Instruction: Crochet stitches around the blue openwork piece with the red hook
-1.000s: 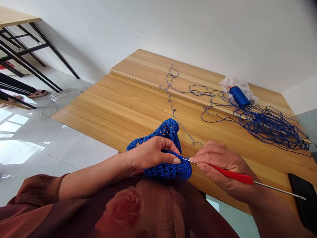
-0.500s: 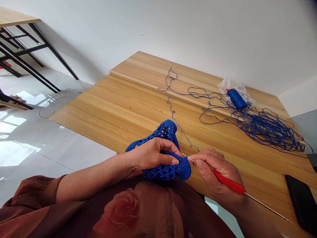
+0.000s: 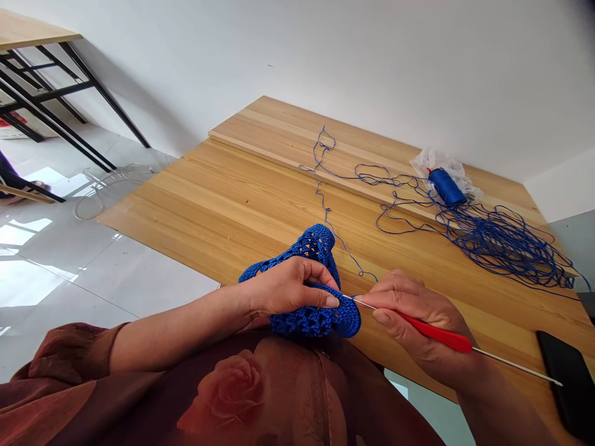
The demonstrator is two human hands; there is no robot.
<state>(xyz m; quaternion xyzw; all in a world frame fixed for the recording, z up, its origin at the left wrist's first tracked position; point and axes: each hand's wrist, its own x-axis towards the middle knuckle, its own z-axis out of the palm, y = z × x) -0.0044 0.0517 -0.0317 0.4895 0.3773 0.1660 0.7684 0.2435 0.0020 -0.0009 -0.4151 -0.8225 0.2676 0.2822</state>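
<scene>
My left hand grips a blue crocheted mesh piece, its fingers curled over the thick round edge. My right hand pinches a crochet hook with a red handle and a long thin metal shaft. The hook's tip sits at the edge of the mesh, and the tip's exact position is hidden among the stitches. A blue thread runs from the work across the table to a tangled heap of loops and a blue thread spool on a clear plastic bag.
The work is above a pale wooden table with a raised board along its far side. A black phone lies at the right edge. A black metal table frame and a wire ring stand on the tiled floor at left.
My right hand has shifted, and the hook now lies flatter, with its shaft swung up toward the phone. The left hand and mesh stay nearly still. The view has moved slightly.
</scene>
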